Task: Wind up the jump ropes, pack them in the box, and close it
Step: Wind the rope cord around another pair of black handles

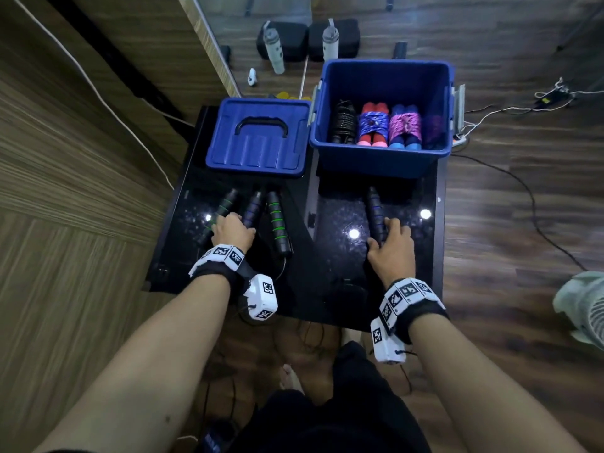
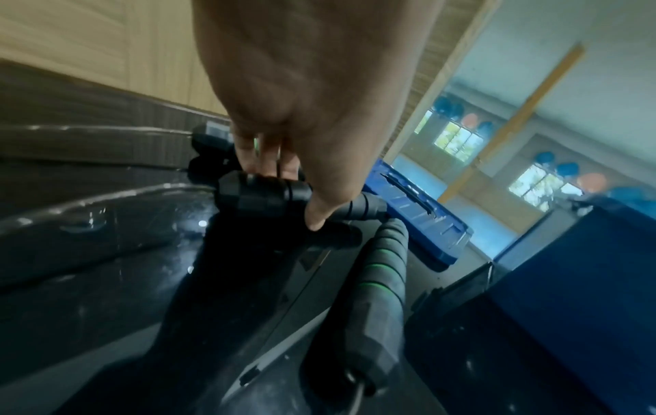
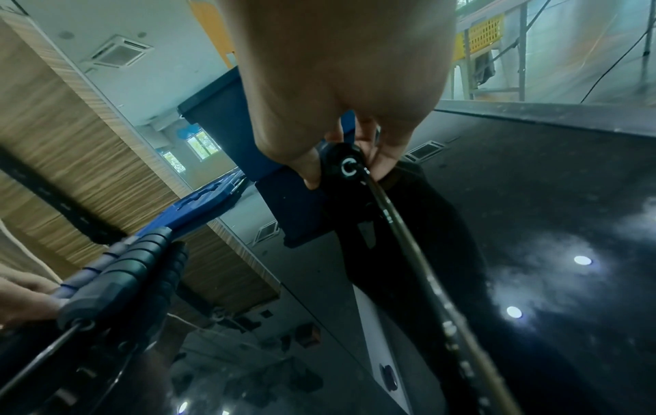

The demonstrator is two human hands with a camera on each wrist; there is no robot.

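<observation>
A black table (image 1: 405, 282) carries an open blue box (image 1: 382, 161) with several wound jump ropes (image 1: 374, 125) side by side inside. Its blue lid (image 1: 258, 138) lies flat to the left. My left hand (image 1: 232, 225) grips the near end of a blue-ringed black handle (image 1: 253, 206), (image 2: 262, 196). Green-ringed handles lie on either side, one at the left (image 1: 227, 204) and one at the right (image 1: 277, 223), (image 2: 383, 275). My right hand (image 1: 385, 235) pinches the near end of a second blue-ringed handle (image 1: 372, 207), (image 3: 346, 165). Its dark cord (image 3: 408, 252) runs toward me.
Black cords hang off the table's front edge toward my feet. Two water bottles (image 1: 273, 49) and black bags (image 1: 333, 37) stand on the floor behind the table. White cables (image 1: 510, 109) trail at the right, above a fan (image 1: 581, 308). A wood-panel wall runs along the left.
</observation>
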